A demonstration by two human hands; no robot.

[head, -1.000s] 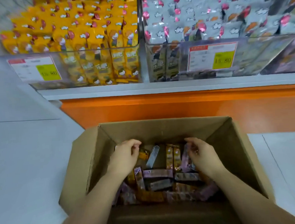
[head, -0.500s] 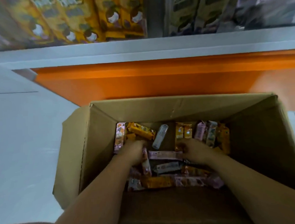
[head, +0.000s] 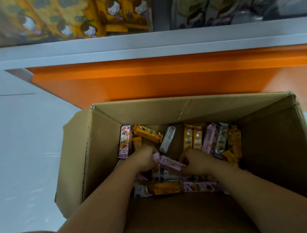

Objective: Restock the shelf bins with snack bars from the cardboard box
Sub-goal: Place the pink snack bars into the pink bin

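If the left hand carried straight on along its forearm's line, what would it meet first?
Probably the silver-wrapped bar, lying tilted just beyond the left hand, whose fingers curl on a pink bar; depth inside the cardboard box is hard to judge.

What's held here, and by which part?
Left hand grips the upright pink bar near its top; right hand pinches the flat pink bar, right end.

I have only one view — the camera on the person's head. It faces forward and steeply down into the cardboard box point(head: 105, 153), very near, so the box fills the lower half. The shelf bins point(head: 71, 19) just fit along the top edge — blurry there.
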